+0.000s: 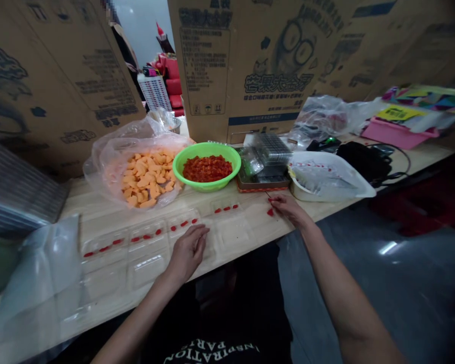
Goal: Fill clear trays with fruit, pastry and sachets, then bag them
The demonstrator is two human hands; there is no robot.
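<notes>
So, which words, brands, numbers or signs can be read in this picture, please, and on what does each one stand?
"INSPIRATION" and "PARIS": black shirt.
"芒果大金", last character unsure: middle carton.
"综合口味棉花糖", smaller line beneath: same carton.
Too blurred to read: the left carton's print, the middle carton's fine print, and the yellow label by the pink bin.
</notes>
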